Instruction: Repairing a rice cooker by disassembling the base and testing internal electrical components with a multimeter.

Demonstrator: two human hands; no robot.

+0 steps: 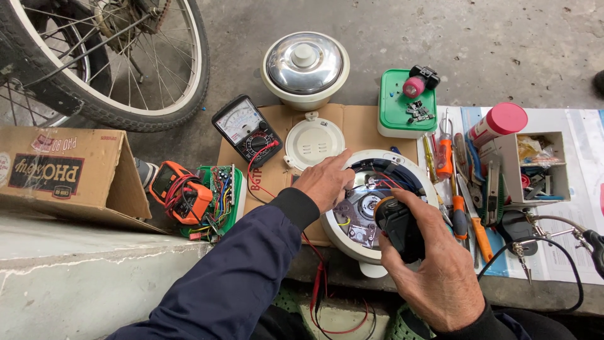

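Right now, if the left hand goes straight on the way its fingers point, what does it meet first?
Probably the red wires inside the opened white round appliance; the left hand points right across its rim, though depth is unclear.

A bare grey concrete floor (478, 44), stained and pitted, fills the scene under flat, even daylight. A spoked bicycle wheel (126, 69) stands at upper left beside a tilted brown cardboard box (63, 170). A pale concrete ledge (82, 277) runs along the near edge; flattened cardboard (358, 123) and printed paper sheets (576, 189) cover the floor
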